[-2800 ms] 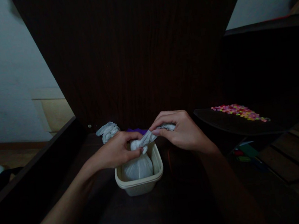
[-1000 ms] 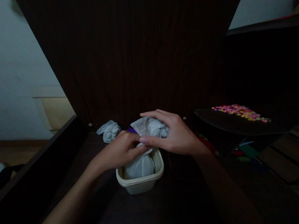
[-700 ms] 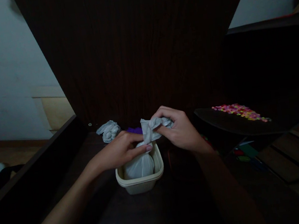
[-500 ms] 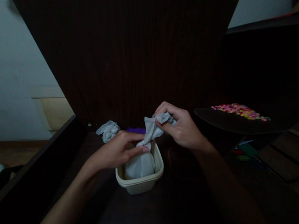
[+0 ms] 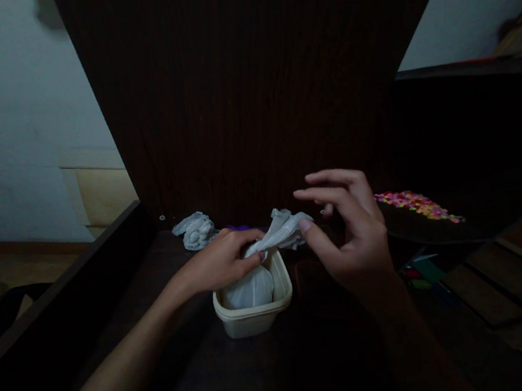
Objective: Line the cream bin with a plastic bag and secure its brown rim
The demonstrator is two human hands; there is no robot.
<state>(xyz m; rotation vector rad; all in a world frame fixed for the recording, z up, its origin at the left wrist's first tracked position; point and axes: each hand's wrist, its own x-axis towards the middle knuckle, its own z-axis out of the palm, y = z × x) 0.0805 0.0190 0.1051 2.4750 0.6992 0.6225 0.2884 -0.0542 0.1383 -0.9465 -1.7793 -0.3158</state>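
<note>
A small cream basket stands on a dark wooden surface and holds a white plastic bag filled into a round bundle. My left hand is closed on the bag's twisted neck, just above the basket. The loose end of the bag sticks out to the right. My right hand hovers beside that end with fingers spread; its thumb tip touches or nearly touches the plastic.
A crumpled white bag lies at the back left, with something purple behind the basket. A dark tray at the right carries several colourful beads. A dark wooden panel rises behind, a raised rail at left.
My right hand, which had been gripping and twisting the bag's loose end, has opened and moved right of it. My left hand stays closed on the neck. The view has shifted slightly.
</note>
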